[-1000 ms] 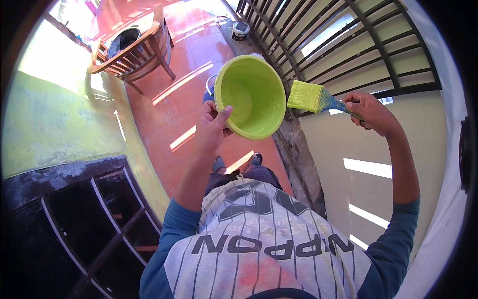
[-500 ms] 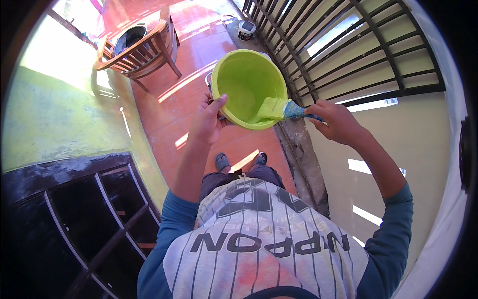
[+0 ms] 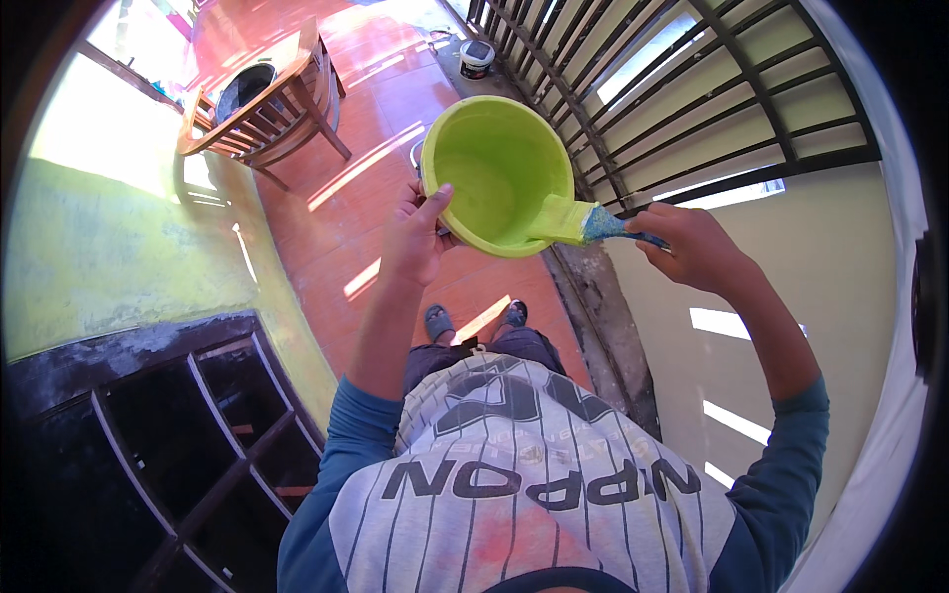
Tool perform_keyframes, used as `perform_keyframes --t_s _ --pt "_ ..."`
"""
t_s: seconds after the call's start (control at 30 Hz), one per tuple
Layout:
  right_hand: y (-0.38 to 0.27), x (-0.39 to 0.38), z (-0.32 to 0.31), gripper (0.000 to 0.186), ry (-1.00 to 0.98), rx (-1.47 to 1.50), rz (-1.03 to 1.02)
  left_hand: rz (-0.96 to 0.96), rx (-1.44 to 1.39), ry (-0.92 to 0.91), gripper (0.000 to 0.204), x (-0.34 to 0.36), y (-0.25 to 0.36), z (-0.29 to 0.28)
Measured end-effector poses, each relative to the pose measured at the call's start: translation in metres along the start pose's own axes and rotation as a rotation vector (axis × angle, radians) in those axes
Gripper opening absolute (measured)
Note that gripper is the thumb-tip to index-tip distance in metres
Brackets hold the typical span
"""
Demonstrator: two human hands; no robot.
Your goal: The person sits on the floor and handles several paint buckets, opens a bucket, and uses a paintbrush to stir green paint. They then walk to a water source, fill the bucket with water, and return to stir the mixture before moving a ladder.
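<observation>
My left hand [image 3: 420, 232] grips a yellow-green bucket [image 3: 484, 168] by its left rim, thumb over the edge and fingers on the outside. The bucket is tilted so that its inside faces me; its walls are coated the same colour. In my right hand [image 3: 687, 242] is a paintbrush [image 3: 618, 227], held by its blue, paint-smeared handle. The yellow-green bristles lie across the bucket's lower right rim, their tip just inside it.
To the right runs a dark metal railing [image 3: 692, 109] above a pale wall. A wooden chair [image 3: 287, 109] bearing a dark tub [image 3: 242, 89] stands far left on the orange tiled floor [image 3: 376, 178]. A small white pail [image 3: 476, 57] sits ahead; a dark-framed window [image 3: 188, 425] is at left.
My right hand has moved to the right, drawing the brush outward over the rim. My left hand keeps the bucket nearly where it was.
</observation>
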State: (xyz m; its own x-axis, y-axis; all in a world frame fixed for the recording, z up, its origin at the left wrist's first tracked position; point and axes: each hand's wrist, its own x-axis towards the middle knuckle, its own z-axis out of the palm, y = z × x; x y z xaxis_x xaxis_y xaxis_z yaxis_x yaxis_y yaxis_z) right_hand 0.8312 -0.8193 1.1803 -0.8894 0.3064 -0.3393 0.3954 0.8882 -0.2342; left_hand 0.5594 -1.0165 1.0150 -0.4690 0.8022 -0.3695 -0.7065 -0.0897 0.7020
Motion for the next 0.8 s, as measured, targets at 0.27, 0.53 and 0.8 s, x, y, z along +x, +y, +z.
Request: perform_keyframes --t_s 0.27,0.53,0.8 --pt "0.045 -0.038 -0.001 0.023 0.021 0.020 0.082 -0.027 0.044 -0.001 0.029 0.013 -0.023 0.043" --pt "0.098 -0.088 -0.003 0.023 0.107 0.020 0.106 -0.010 -0.007 -0.009 0.029 0.032 -0.053 0.090" --pt "0.157 -0.128 -0.026 0.026 0.354 0.230 0.169 -0.001 0.057 -0.079 0.033 0.053 -0.071 0.139"
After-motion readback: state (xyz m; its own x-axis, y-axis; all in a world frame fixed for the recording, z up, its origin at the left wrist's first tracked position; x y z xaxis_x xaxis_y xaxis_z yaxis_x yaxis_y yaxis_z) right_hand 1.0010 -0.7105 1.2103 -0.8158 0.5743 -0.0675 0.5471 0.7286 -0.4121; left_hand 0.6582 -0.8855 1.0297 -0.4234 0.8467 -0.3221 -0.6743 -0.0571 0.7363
